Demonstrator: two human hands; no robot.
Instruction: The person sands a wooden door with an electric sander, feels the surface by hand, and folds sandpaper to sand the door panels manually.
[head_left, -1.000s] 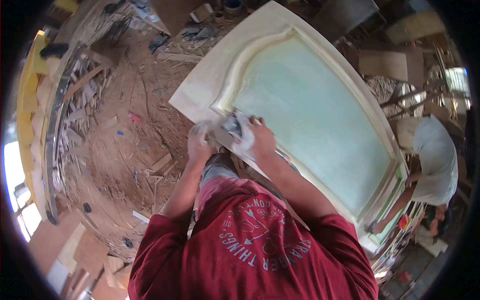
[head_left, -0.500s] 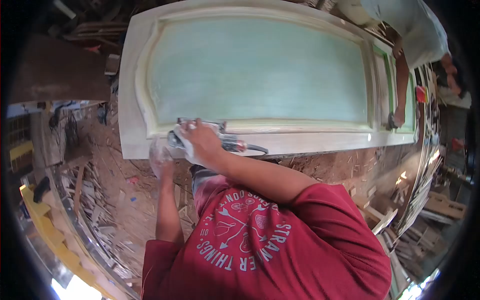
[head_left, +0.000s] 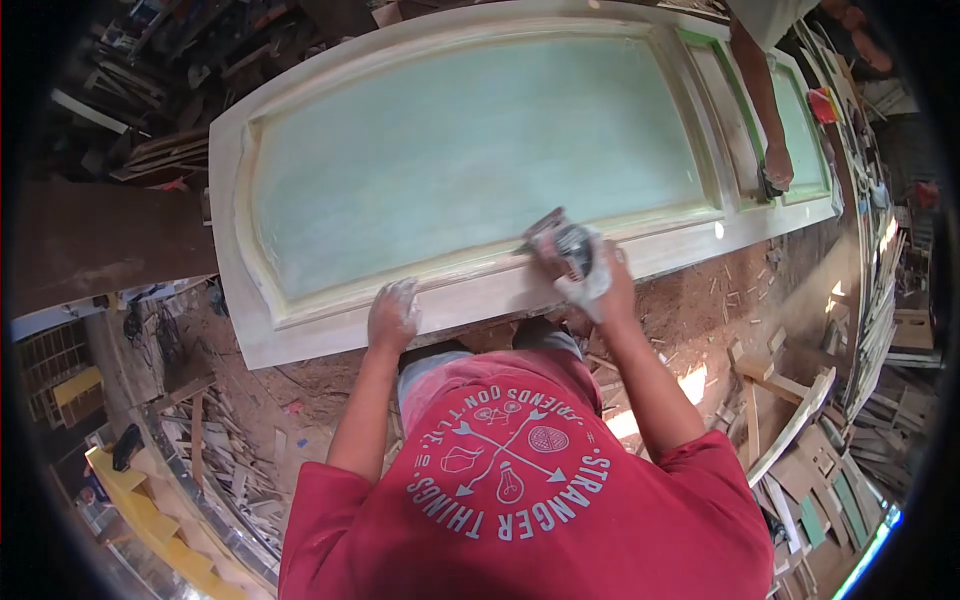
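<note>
A large pale wooden door panel (head_left: 330,330) with a raised moulding and a green-tinted inner field (head_left: 480,140) lies in front of me. My right hand (head_left: 598,283), whitened with dust, is wrapped round a power sander (head_left: 565,245) on the near edge of the frame, partly over the moulding. My left hand (head_left: 396,315), dusty too, rests on the near frame to the left of the sander, fingers lying on the wood and nothing seen in it.
At the upper right a co-worker's hand (head_left: 778,168) holds a dark block on the door's far end. Wood scraps (head_left: 790,395) litter the floor at right, more offcuts (head_left: 235,460) at left. A brown board (head_left: 110,235) stands left, a yellow piece (head_left: 150,515) lower left.
The view has turned, and the door now spreads across the front. My right hand has carried the sander rightward along the near edge. My hands are further apart, the left now on the frame.
</note>
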